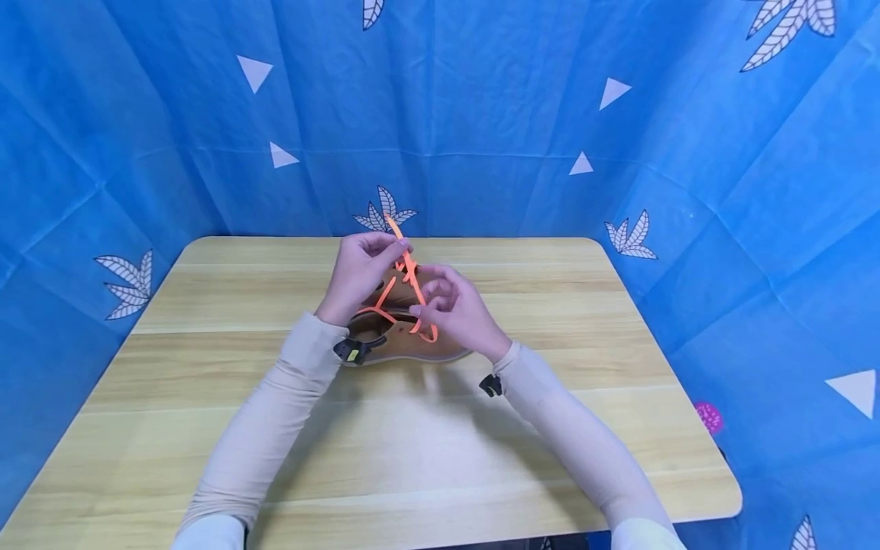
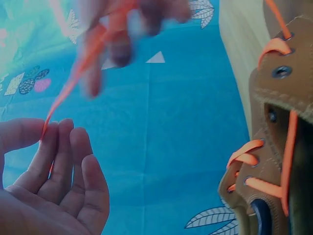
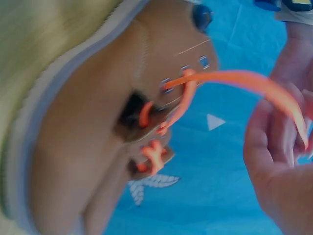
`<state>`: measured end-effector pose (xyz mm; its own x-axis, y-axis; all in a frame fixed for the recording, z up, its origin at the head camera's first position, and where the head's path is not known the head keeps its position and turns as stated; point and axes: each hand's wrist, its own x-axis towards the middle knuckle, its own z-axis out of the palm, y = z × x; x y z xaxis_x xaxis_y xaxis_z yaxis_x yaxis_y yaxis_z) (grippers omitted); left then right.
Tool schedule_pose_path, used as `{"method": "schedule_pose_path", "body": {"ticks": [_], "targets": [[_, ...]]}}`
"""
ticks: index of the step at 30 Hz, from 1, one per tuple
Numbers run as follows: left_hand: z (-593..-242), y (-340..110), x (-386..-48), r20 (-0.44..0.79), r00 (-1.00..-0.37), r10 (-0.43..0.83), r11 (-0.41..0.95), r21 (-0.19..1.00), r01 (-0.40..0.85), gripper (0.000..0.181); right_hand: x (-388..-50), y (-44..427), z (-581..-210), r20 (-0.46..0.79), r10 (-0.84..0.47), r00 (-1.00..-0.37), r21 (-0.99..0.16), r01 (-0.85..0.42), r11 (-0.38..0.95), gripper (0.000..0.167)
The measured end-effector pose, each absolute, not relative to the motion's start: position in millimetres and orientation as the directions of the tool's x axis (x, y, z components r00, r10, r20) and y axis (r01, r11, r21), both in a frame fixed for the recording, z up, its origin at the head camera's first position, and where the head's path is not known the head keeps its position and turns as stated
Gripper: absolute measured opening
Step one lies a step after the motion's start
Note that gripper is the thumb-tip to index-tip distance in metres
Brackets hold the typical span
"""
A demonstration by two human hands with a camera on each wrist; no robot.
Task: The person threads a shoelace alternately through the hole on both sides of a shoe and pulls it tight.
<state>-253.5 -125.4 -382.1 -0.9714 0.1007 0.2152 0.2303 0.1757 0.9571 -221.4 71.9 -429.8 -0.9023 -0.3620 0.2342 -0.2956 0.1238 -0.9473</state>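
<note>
A pair of brown shoes with orange laces stands side by side on the table; the nearer shoe (image 1: pixel 433 350) partly hides the farther shoe (image 1: pixel 395 289). Above them, my left hand (image 1: pixel 360 271) pinches an orange shoelace (image 1: pixel 412 276) between thumb and forefinger, a short end sticking up past the fingertips. My right hand (image 1: pixel 461 309) is lower and to the right, fingers curled, pinching the same lace. In the right wrist view, the shoelace (image 3: pixel 234 77) runs from an eyelet to the fingers. Blur covers the upper hand in the left wrist view.
The wooden table (image 1: pixel 550 451) carries the shoes near its back middle. A blue curtain (image 1: pixel 481 99) with leaf and triangle prints surrounds its back and sides. Black straps with small devices (image 1: pixel 353 351) sit at both wrists. A pink round patch (image 1: pixel 709 417) shows beyond the right edge.
</note>
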Motion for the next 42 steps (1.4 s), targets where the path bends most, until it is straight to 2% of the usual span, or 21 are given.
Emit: {"method": "schedule_pose_path", "body": {"ticks": [3, 9, 11, 14, 19, 22, 25, 32, 37, 42], "targets": [[-384.3, -126.2, -254.4, 0.195, -0.975, 0.104, 0.194, 0.958, 0.213, 0.035, -224.8, 62.3, -421.7, 0.323, -0.292, -0.900, -0.915, -0.377, 0.147, 0.062], [-389.9, -130.4, -256.5, 0.190, -0.970, 0.150, 0.247, 0.943, 0.223, 0.039, -237.6, 52.4, -406.7, 0.570, -0.231, -0.788, -0.696, -0.613, 0.373, 0.035], [-395.8, -133.4, -257.5, 0.194, -0.962, 0.191, 0.299, 0.922, 0.245, 0.039, -243.4, 53.2, -401.2, 0.605, -0.231, -0.762, -0.653, -0.640, 0.404, 0.029], [-407.3, -140.0, -258.9, 0.187, -0.950, 0.252, 0.406, 0.870, 0.279, 0.038, -252.6, 55.9, -392.0, 0.615, -0.227, -0.755, -0.636, -0.645, 0.422, 0.027], [-425.9, -146.7, -263.4, 0.175, -0.895, 0.410, 0.598, 0.689, 0.409, 0.027, -265.6, 61.1, -379.0, 0.579, -0.253, -0.775, -0.613, -0.618, 0.492, 0.029], [-434.5, -147.9, -265.4, 0.133, -0.840, 0.526, 0.636, 0.594, 0.493, 0.024, -270.5, 61.2, -376.0, 0.517, -0.298, -0.802, -0.609, -0.589, 0.531, 0.031], [-441.2, -148.1, -266.3, 0.079, -0.805, 0.588, 0.640, 0.563, 0.522, 0.026, -274.9, 60.7, -376.5, 0.444, -0.333, -0.832, -0.610, -0.553, 0.567, 0.029], [-447.8, -150.6, -271.8, 0.030, -0.793, 0.608, 0.647, 0.560, 0.518, 0.023, -284.6, 59.8, -382.3, 0.335, -0.366, -0.868, -0.585, -0.496, 0.642, 0.018], [-452.2, -152.1, -273.3, 0.012, -0.786, 0.618, 0.666, 0.523, 0.532, 0.021, -290.3, 57.2, -387.3, 0.237, -0.397, -0.887, -0.536, -0.460, 0.708, 0.017], [-456.1, -152.6, -273.9, 0.053, -0.798, 0.600, 0.669, 0.513, 0.537, 0.016, -295.4, 57.2, -392.3, 0.187, -0.448, -0.875, -0.470, -0.480, 0.741, 0.019]]}}
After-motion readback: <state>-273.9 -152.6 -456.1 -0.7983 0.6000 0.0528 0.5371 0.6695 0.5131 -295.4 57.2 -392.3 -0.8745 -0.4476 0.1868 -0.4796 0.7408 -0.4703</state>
